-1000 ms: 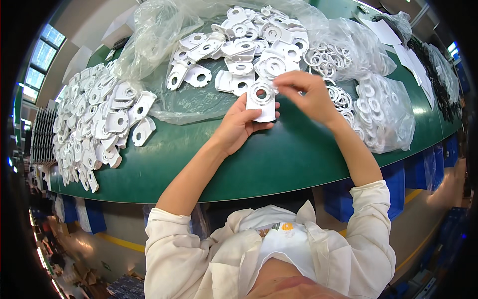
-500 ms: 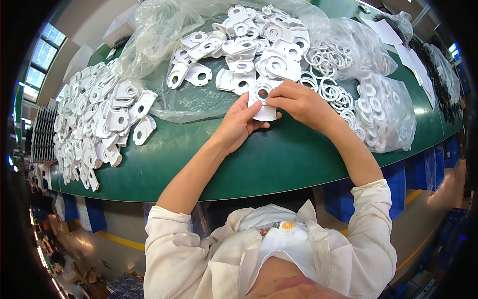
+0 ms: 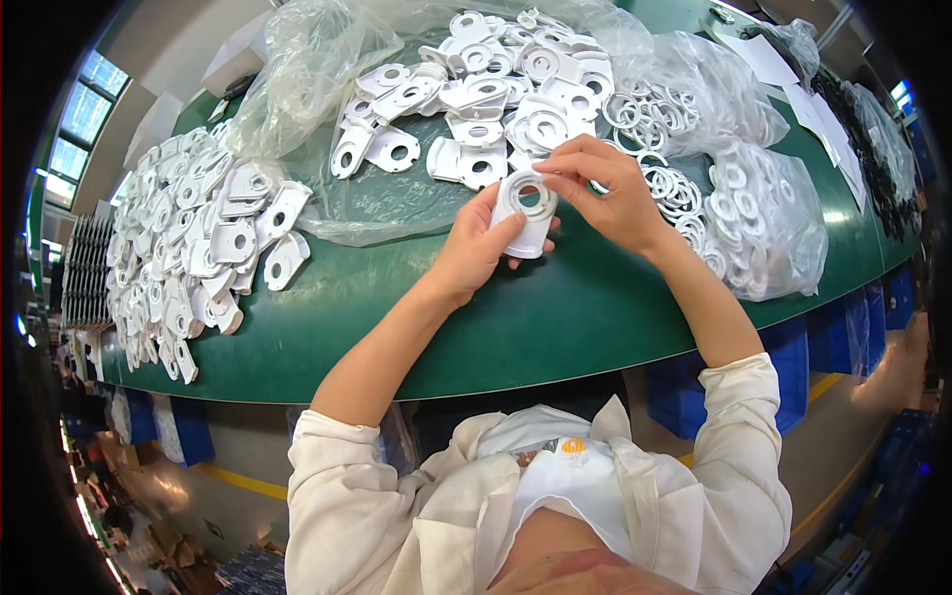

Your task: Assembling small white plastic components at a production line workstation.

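Observation:
My left hand (image 3: 474,248) grips a white plastic plate (image 3: 522,238) by its lower left side, thumb on top and fingers beneath. The plate has a round hole with a raised rim at its upper end, and the green table shows through it. My right hand (image 3: 615,198) is closed, thumb and forefinger pinching at the plate's upper right edge by the rim. Whether a separate ring sits between those fingertips I cannot tell. Just beyond the hands lies a pile of similar white plates (image 3: 481,94) on a clear plastic sheet (image 3: 337,213).
Another heap of white plates (image 3: 188,238) covers the left of the green table (image 3: 436,342). Loose white rings (image 3: 674,188) lie to the right, beside a clear bag of rings (image 3: 769,223). Blue bins (image 3: 783,382) stand under the table edge. White papers (image 3: 828,129) lie at the far right.
The plate has tilted and come slightly nearer, showing more of its face and hole. My right hand has shifted up and right, its fingertips now at the plate's upper edge.

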Tool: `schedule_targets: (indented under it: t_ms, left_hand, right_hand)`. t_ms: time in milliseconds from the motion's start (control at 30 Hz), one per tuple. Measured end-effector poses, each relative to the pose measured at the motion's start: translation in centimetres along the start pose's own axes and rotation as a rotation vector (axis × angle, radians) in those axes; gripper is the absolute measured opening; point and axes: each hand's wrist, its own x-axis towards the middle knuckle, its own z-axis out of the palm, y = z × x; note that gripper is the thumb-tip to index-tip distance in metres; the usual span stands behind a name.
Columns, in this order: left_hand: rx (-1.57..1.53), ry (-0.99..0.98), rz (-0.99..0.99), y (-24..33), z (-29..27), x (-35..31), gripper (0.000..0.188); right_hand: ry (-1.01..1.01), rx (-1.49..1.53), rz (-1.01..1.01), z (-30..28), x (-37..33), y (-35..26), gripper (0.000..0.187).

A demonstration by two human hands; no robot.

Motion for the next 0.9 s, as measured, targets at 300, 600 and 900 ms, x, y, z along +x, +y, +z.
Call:
schedule_targets:
  t_ms: [300,600,900]
  left_hand:
    - [0.321,-0.096,0.083,-0.4,0.4,-0.2,0.034]
    - [0.656,0.172,0.286,-1.1,0.1,0.0,0.025]
    - [0.749,0.178,0.221,-0.5,-0.1,-0.1,0.028]
  right_hand:
    - [-0.189,0.343,0.378,-0.3,-0.1,1.2,0.016]
    - [-0.250,0.202,0.294,0.7,-0.6,1.2,0.015]
    - [-0.277,0.037,0.214,0.8,-0.7,0.2,0.013]
